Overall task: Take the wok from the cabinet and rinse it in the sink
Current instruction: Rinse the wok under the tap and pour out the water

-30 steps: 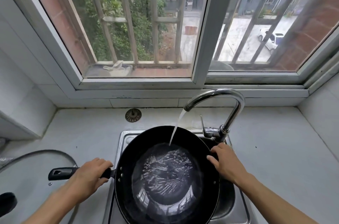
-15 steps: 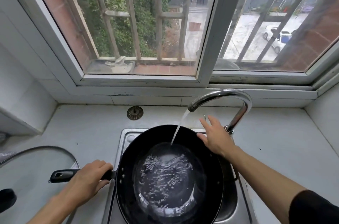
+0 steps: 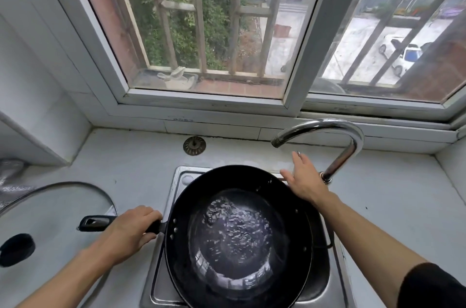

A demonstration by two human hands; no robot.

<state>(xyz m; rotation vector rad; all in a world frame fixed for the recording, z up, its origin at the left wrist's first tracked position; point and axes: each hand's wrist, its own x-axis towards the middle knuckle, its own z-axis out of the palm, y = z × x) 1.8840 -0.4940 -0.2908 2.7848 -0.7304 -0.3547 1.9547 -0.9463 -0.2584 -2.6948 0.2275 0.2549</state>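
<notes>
A black wok (image 3: 237, 237) is positioned over the steel sink (image 3: 161, 280), its bowl covering most of the basin, and a shallow pool of rippled water is held in its bottom. The wok's black handle (image 3: 97, 223) projects to the left over the surface (image 3: 141, 171). The handle is gripped near its junction with the bowl by the left hand (image 3: 131, 229), fingers curled round it. The right hand (image 3: 306, 181) is extended beyond the far right rim of the wok, fingers straight and spread, nothing being held; whether the palm touches the rim cannot be told. This hand lies just beside the base of the curved chrome faucet (image 3: 327, 128), whose spout is arched leftward above the back of the sink. No stream is seen at the spout mouth. A round metal sink strainer (image 3: 194, 145) is laid on the surface behind the sink, near the wall. A glass lid (image 3: 50, 207) with a metal rim is resting on the surface to the left of the sink, and its black knob (image 3: 16, 249) is seen at the lower left. A dark sleeve (image 3: 433, 287) is noted on the right forearm. A barred window (image 3: 201, 30) is set behind the surface.
</notes>
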